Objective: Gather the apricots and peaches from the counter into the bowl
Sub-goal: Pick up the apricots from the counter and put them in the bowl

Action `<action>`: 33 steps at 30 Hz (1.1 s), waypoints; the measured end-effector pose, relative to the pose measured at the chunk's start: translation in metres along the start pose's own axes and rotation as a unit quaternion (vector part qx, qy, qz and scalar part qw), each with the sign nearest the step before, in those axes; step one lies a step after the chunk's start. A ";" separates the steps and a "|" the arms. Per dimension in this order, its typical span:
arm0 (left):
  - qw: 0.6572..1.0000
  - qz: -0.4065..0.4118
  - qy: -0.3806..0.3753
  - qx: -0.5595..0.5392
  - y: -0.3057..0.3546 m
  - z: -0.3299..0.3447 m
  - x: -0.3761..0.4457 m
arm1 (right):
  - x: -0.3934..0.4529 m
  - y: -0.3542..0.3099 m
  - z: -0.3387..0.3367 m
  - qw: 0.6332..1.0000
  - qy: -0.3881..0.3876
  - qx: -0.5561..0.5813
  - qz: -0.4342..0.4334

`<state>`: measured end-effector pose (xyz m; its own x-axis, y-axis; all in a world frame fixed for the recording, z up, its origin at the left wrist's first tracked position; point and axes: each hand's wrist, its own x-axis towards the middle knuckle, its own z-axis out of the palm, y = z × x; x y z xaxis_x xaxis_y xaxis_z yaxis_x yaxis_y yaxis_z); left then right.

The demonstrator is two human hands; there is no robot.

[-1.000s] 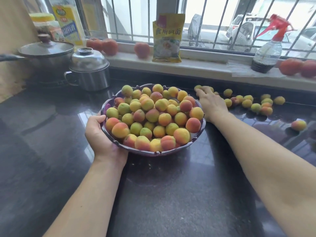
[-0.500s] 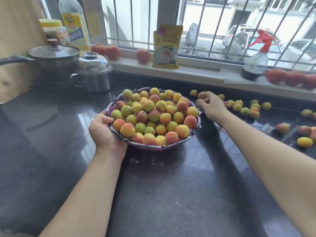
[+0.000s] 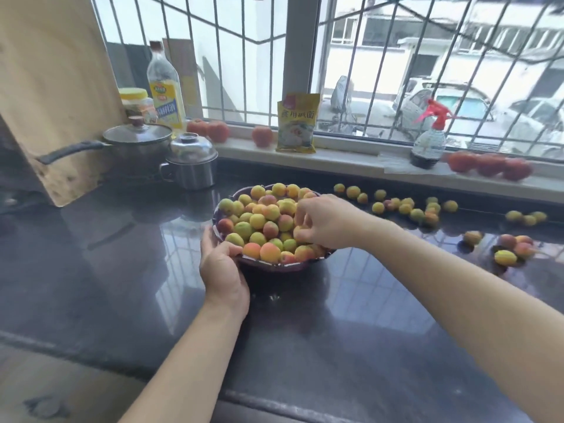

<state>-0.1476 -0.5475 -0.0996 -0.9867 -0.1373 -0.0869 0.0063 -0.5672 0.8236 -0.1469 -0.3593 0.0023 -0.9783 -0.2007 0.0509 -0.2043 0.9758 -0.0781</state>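
A purple bowl (image 3: 268, 265) heaped with yellow, green and orange apricots and peaches (image 3: 262, 221) stands mid-counter. My left hand (image 3: 222, 267) grips the bowl's near-left rim, thumb over the edge. Over the right side of the heap, my right hand (image 3: 323, 222) has its fingers curled round a fruit (image 3: 300, 232) that touches the pile. Several loose fruits (image 3: 406, 207) lie on the dark counter to the right of the bowl. Another small cluster (image 3: 515, 247) lies further right and nearer.
A lidded steel mug (image 3: 190, 161) and a lidded pan (image 3: 137, 141) stand behind the bowl on the left. The windowsill holds tomatoes (image 3: 262, 135), a yellow packet (image 3: 296, 126), a spray bottle (image 3: 428, 138) and an oil bottle (image 3: 164, 90). A wooden board (image 3: 52, 87) leans at the left.
My right hand left the loose fruits behind the bowl and moved left over the heap, carrying fruit. The camera pulled back and up. My left hand stays on the rim.
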 end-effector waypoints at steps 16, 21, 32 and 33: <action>0.935 0.089 -0.084 0.333 0.024 -0.046 0.078 | 0.019 0.115 0.037 0.931 0.248 0.117 0.241; 0.905 0.114 -0.141 0.384 0.013 -0.050 0.095 | 0.064 0.150 0.100 0.959 0.177 -0.050 0.216; 0.918 0.097 -0.183 0.339 0.000 -0.061 0.115 | 0.165 0.174 0.105 0.947 0.063 -0.257 0.182; 0.917 0.096 -0.184 0.340 0.000 -0.061 0.116 | 0.165 0.173 0.105 0.951 0.073 -0.243 0.174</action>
<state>-0.2518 -0.6127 -0.1441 -0.9665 0.1735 0.1891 0.2073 0.0934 0.9738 -0.3470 -0.2328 -0.1069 -0.9614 0.1221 0.2466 0.2064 0.9126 0.3528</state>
